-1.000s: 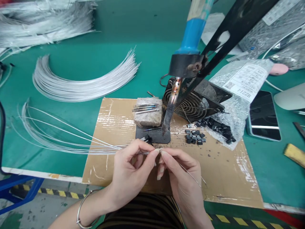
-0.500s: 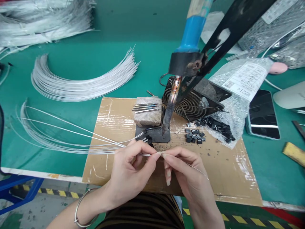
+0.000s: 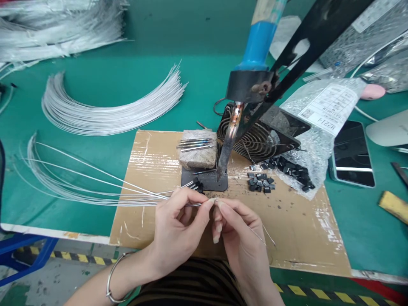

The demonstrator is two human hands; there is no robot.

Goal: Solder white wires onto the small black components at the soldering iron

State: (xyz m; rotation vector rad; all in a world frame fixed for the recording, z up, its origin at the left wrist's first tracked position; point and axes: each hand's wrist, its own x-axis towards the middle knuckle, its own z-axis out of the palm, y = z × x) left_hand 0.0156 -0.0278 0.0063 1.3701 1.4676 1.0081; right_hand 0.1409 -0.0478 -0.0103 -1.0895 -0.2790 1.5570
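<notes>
My left hand (image 3: 180, 231) pinches a thin white wire (image 3: 193, 205) between thumb and forefinger. Thumb and forefinger of my right hand (image 3: 244, 238) are closed at its end, almost touching the left fingertips. Past my right hand, thin strands (image 3: 268, 235) stick out; whether they join what the fingers pinch is hidden. Behind the left fingers, several white wires with black connectors (image 3: 197, 185) on their ends rest at a dark metal plate (image 3: 218, 182). Above the plate, a soldering iron (image 3: 229, 138) with a blue handle points down, clamped in a black bracket (image 3: 250, 85).
A wire bundle (image 3: 111, 112) curves across the green table. Under my hands lies cardboard (image 3: 302, 229). A wrapped block (image 3: 197, 157) bears several metal rods. Right of it stand a fan (image 3: 255, 138), loose black connectors (image 3: 261, 182), a bubble-wrap bag (image 3: 315, 148) and a phone (image 3: 353, 155).
My right hand has shifted slightly left and turned, its lower fingers drawing in. The thin strands now show beyond it at another angle. My left hand has barely moved.
</notes>
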